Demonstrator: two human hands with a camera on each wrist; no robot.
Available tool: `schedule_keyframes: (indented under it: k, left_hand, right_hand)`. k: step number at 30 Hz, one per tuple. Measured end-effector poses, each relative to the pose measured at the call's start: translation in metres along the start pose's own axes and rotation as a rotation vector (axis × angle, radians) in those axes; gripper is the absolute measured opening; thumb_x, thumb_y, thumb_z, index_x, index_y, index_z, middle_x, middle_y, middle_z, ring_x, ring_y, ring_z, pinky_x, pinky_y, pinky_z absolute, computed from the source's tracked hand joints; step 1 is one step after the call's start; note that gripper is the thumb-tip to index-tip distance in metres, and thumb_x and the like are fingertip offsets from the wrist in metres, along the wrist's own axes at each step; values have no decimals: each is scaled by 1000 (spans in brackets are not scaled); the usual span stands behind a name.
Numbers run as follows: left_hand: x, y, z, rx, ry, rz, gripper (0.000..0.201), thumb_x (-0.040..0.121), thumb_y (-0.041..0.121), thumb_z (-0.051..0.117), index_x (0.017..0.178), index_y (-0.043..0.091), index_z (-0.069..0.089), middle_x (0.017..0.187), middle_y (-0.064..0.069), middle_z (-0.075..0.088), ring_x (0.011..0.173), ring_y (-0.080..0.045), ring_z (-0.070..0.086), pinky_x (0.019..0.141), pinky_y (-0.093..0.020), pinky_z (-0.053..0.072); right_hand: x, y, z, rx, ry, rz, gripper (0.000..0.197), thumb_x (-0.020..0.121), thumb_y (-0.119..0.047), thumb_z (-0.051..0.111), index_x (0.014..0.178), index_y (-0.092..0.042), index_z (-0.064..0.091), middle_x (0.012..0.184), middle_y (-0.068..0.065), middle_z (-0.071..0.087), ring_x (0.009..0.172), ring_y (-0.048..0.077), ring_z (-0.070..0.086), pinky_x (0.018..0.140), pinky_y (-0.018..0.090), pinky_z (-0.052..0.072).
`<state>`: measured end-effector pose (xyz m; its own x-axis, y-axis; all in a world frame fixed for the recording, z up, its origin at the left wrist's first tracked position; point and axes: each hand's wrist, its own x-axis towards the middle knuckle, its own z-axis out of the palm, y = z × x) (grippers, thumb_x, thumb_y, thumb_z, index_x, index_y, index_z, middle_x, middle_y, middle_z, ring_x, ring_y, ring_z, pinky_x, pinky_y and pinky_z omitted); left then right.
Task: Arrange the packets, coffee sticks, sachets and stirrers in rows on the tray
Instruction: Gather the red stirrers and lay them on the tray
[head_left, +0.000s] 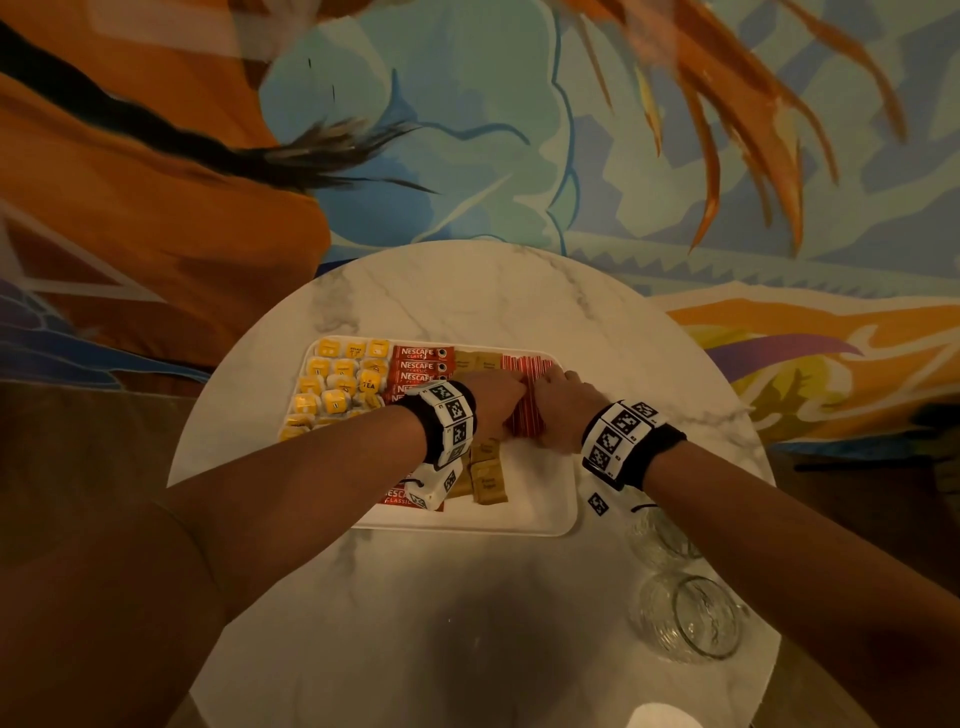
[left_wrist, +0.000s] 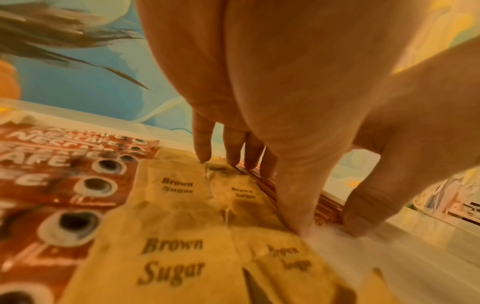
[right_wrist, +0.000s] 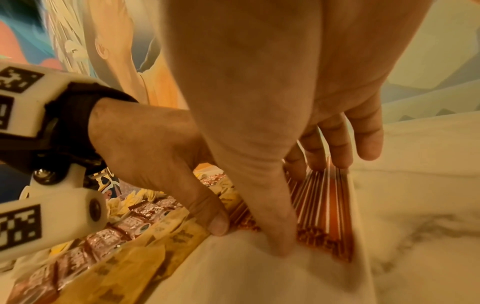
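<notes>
A white tray (head_left: 543, 499) lies on the round marble table (head_left: 467, 291). It holds yellow tea packets (head_left: 343, 384) at the left, then red Nescafe coffee sticks (head_left: 421, 358), then brown sugar sachets (head_left: 485, 470) (left_wrist: 171, 257). At its right side lies a bundle of red-and-white stirrers (head_left: 530, 415) (left_wrist: 327, 207) (right_wrist: 324, 201). My left hand (head_left: 498, 402) (left_wrist: 272, 185) presses straight fingers along the bundle's left side, thumb at its near end. My right hand (head_left: 561, 402) (right_wrist: 293, 170) flanks the right side, fingers on the stirrers, thumb on the tray at their near end.
Two clear glasses stand at the table's right front, one (head_left: 691, 618) nearer me and one (head_left: 660, 535) just beside the tray's corner under my right forearm. A painted wall rises behind the table. The table's edge curves close behind the tray.
</notes>
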<state>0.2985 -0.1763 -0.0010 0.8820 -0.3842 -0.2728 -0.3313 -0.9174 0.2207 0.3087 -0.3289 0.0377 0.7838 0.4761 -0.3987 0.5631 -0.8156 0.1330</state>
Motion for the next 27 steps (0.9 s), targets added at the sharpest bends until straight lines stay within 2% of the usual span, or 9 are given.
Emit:
schedule_keyframes:
  k: [5,10,16,20,22,23,25,27]
  left_hand:
    - [-1,5,-3,22,17,31,50,80,46,75,119,17,64,117,2,58,100,-19,61,83,-32,54]
    - [-1,12,-5,-2,-5,16,49,80,44,75,120,17,64,118,1,59,99,-21,62,85,-40,58]
    - [-6,14,-8,-38,30,7,46,82,42,73,119,16,64,120,1,61,102,-20,62,89,-37,55]
    - [-18,13,-15,-147,89,-24,39,86,41,69,118,20,62,118,2,63,100,-19,63,87,-37,56]
    - [-30,11,-21,-213,123,-34,37,87,39,66,121,23,61,118,1,65,99,-18,64,85,-37,56]
    - [-37,11,-26,-243,145,-36,37,87,38,65,122,26,61,118,1,66,99,-18,64,85,-38,56]
    - [-51,10,-37,-290,200,-50,34,88,37,66,120,25,64,115,-1,69,100,-20,64,89,-39,54]
    - [-64,9,-45,-325,260,-83,33,90,33,70,120,19,67,116,-5,69,104,-22,63,93,-33,49]
  right_hand:
    - [-5,9,2,-38,-30,14,68,79,-29,76,134,-10,42,131,14,46,113,31,53,89,40,53]
    - [-5,7,1,-10,8,35,58,90,-36,68,135,-9,43,133,15,46,116,33,54,93,43,52]
    - [-11,8,-1,32,17,35,54,90,-37,66,131,-9,46,129,15,47,112,32,56,90,43,52]
    - [-20,11,-14,201,7,5,63,83,-48,70,130,-12,48,123,13,49,108,32,57,91,43,53]
    - [-28,9,-25,333,10,-24,65,78,-57,73,126,-17,55,115,11,52,102,29,59,88,40,53]
    - [-32,8,-31,398,19,-48,60,78,-56,74,122,-18,60,110,9,55,98,27,60,84,36,53]
    - [-42,6,-41,506,43,-73,41,84,-42,74,113,-14,68,102,7,61,94,27,64,76,31,52]
    - [-49,6,-46,553,81,-61,38,90,-35,70,114,-7,68,110,12,62,98,30,65,79,34,51]
